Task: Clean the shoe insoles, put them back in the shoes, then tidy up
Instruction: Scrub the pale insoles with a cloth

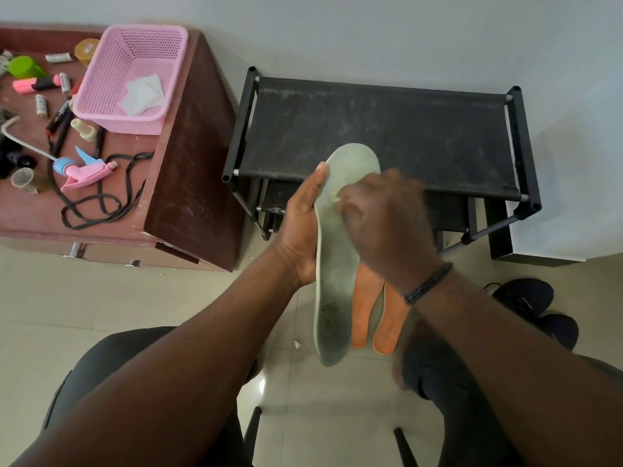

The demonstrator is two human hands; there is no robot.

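Observation:
My left hand grips a long grey-green insole along its left edge, toe end up, over the floor in front of me. My right hand, blurred, is curled on a small pale wipe and presses it against the insole's upper part. Two orange insoles lie on the floor tiles behind the grey one, partly hidden by my right wrist. Dark shoes sit on the floor at the right.
A black shoe rack stands against the wall ahead. On the brown desk at left sit a pink basket holding white wipes, a pink and blue spray head, black laces, markers and small clutter.

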